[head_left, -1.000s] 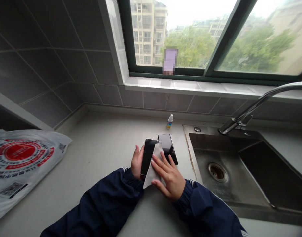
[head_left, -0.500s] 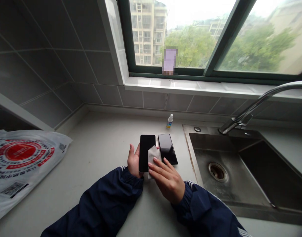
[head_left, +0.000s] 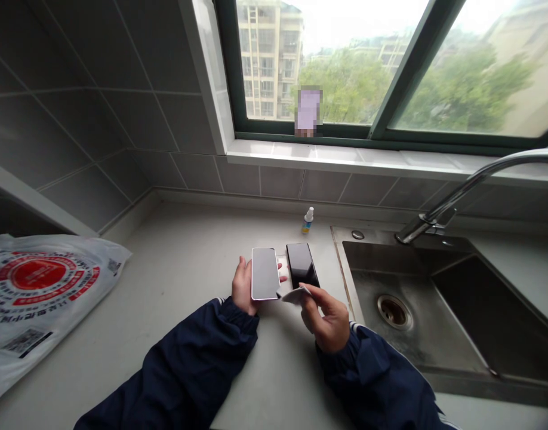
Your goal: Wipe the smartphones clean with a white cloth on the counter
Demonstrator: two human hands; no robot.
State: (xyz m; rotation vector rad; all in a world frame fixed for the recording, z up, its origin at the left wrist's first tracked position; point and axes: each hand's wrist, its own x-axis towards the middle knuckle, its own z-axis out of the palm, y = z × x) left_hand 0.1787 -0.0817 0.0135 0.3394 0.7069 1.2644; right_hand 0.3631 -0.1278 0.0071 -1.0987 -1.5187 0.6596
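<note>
My left hand [head_left: 243, 286] is wrapped round a smartphone [head_left: 265, 273], whose screen faces up and reflects pale grey light. Fingertips show past the phone's right edge. Between thumb and fingers, my right hand [head_left: 326, 315] pinches a small grey cloth [head_left: 296, 295] beside the phone's lower right corner. Whether the cloth touches that corner I cannot tell. A second smartphone [head_left: 302, 264], dark and glossy, lies on the counter just right of the held one, its lower end partly behind my right hand. Something clear and flat [head_left: 282, 267] shows between the two phones.
A small spray bottle [head_left: 308, 221] stands behind the phones. To the right is a steel sink [head_left: 368, 310] with a curved faucet [head_left: 471, 182]. A white plastic bag [head_left: 72, 310] with red print lies on the counter [head_left: 179, 257] at left, below a window [head_left: 354, 128].
My right hand has lifted off the held phone and moved right, now pinching the cloth. The phone has tilted, so its screen has gone from black to pale grey.
</note>
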